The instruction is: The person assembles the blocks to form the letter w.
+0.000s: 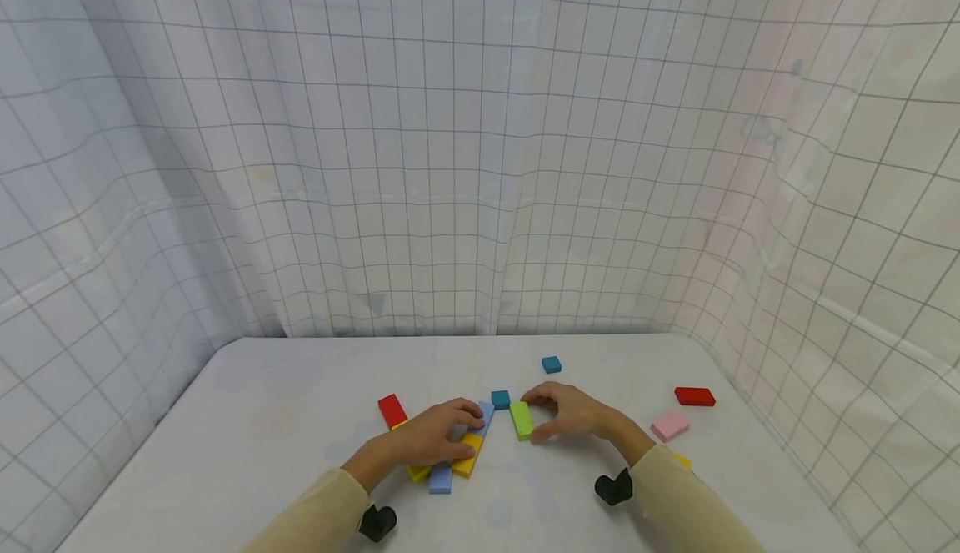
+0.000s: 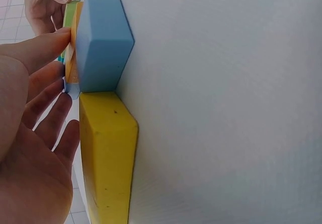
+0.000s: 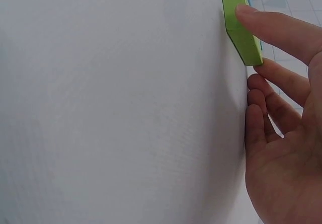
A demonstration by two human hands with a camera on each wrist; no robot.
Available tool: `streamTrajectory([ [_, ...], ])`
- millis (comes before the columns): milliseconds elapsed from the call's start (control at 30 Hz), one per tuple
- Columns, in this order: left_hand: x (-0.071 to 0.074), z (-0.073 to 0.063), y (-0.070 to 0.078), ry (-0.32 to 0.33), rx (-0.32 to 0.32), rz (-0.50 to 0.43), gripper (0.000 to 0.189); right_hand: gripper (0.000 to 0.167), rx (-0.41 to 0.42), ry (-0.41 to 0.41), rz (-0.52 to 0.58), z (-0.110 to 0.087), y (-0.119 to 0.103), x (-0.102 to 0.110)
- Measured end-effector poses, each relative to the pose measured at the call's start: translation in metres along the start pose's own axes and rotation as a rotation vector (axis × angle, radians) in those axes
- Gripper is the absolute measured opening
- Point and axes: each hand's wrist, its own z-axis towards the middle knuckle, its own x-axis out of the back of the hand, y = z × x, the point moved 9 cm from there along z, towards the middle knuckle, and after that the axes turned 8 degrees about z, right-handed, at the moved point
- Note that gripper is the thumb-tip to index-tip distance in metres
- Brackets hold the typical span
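Observation:
Thumb and fingertips of my right hand (image 1: 573, 411) pinch a lime-green block (image 1: 522, 421) by its ends; the right wrist view shows the thumb on its near end. My left hand (image 1: 431, 434) lies over a group of flat blocks. Its thumb touches an orange-yellow block (image 1: 467, 465), and its forefinger rests at a light blue block (image 1: 487, 413) just beyond. Under and beside that palm are a yellow block (image 2: 108, 158), a second light blue block (image 1: 440, 480) and a red block (image 1: 392, 409), partly covered. A small teal block (image 1: 500, 400) sits at the green block's far left.
Another teal block (image 1: 552, 364) lies farther back on the white table (image 1: 262, 453). At the right are a red block (image 1: 694, 396), a pink block (image 1: 670, 426) and a yellow piece (image 1: 682, 459) mostly behind the right sleeve. Gridded white curtains (image 1: 420, 203) enclose the table.

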Motion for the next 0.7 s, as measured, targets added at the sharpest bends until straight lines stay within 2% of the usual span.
streamTrajectory([
  [433, -0.002, 0.001, -0.001, -0.003, -0.002, -0.011, 0.039, 0.066, 0.027, -0.034, 0.025, -0.003, -0.003, 0.001],
  [700, 0.0, 0.001, 0.0, 0.002, 0.007, -0.006, 0.039, 0.062, 0.073, -0.056, 0.007, -0.011, -0.014, 0.011],
])
